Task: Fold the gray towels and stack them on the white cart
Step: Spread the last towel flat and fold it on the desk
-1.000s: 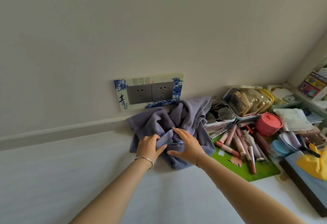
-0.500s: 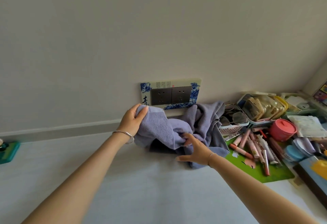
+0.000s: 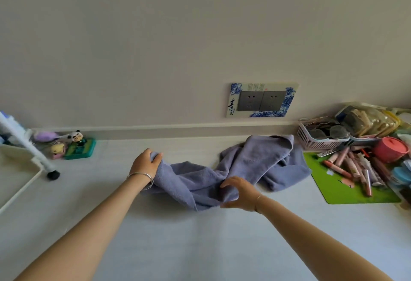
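Note:
A gray-blue towel point(image 3: 195, 180) lies stretched across the white surface point(image 3: 200, 247) between my two hands. My left hand point(image 3: 145, 165) grips its left end, fingers curled over the cloth. My right hand point(image 3: 239, 194) pinches a fold near the towel's middle. More crumpled gray towel point(image 3: 266, 160) is heaped to the right by the wall; I cannot tell where one towel ends and another begins. A corner of the white cart point(image 3: 20, 169) shows at the far left, with one leg and its black foot point(image 3: 53, 174).
A green mat point(image 3: 347, 189) with several cosmetic tubes, a red lidded pot point(image 3: 391, 149) and a pink basket point(image 3: 320, 138) crowd the right side. Small panda figures on a green base point(image 3: 79, 147) stand by the wall at left. A double socket point(image 3: 261, 100) is on the wall.
My left hand has pulled the towel's end out to the left and down onto the surface. My right hand stayed on the cloth's middle. The view has swung left, showing the cart.

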Tool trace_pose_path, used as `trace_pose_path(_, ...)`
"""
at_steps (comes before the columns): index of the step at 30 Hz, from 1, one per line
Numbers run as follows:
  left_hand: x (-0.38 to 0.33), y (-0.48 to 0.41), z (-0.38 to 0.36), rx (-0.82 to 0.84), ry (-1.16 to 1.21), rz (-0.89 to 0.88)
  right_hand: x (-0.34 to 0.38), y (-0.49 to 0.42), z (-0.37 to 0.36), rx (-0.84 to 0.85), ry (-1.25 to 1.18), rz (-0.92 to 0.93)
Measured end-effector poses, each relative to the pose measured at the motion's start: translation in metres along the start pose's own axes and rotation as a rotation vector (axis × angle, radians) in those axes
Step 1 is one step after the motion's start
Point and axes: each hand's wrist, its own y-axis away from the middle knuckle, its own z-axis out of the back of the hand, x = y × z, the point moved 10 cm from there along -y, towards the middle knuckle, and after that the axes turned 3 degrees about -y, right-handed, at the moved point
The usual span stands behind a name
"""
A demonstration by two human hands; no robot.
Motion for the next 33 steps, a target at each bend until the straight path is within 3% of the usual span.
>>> trace_pose_path(3,0.034,0.017,-0.01,0.035,-0.147,0.012,-0.006,0.005,-0.008,-0.075,0.071,-0.158)
trace_pose_path(6,0.013,0.043,-0.036,0.079,-0.234,-0.207,-0.015,0.015,-0.034,0.007,0.093,-0.292)
trace_pose_path(10,-0.016,0.087,-0.095,0.37,-0.156,-0.426,0.006,0.016,-0.074,0.05,0.014,-0.233)
trace_pose_path(12,-0.008,0.105,-0.125,0.519,-0.217,-0.417,0.022,0.017,-0.095,0.126,-0.179,-0.207)
trace_pose_path(14,0.014,0.11,-0.139,0.56,-0.361,-0.389,0.03,0.02,-0.096,0.123,-0.316,-0.181)
trace_pose_path(16,0.034,0.104,-0.136,0.518,-0.508,-0.374,0.032,0.023,-0.068,-0.057,-0.291,-0.101)
trace_pose_path(18,0.05,0.095,-0.126,0.44,-0.623,-0.344,0.025,0.032,-0.031,-0.31,-0.138,-0.043)
trace_pose_path(20,0.06,0.088,-0.113,0.361,-0.722,-0.304,0.014,0.039,-0.005,-0.436,0.032,-0.073)
trace_pose_path(23,0.055,0.083,-0.099,0.238,-0.833,-0.269,-0.005,0.039,0.01,-0.394,0.181,-0.174)
trace_pose_path(27,0.003,0.094,-0.098,0.032,-0.691,-0.569,-0.013,0.032,0.003,-0.236,0.134,-0.198)
trace_pose_path(31,-0.039,0.11,-0.123,0.138,-0.388,-0.759,-0.011,0.03,-0.007,-0.158,0.165,-0.146)
trace_pose_path(33,-0.051,0.112,-0.134,0.198,-0.385,-0.79,-0.005,0.032,-0.007,-0.166,0.163,-0.111)
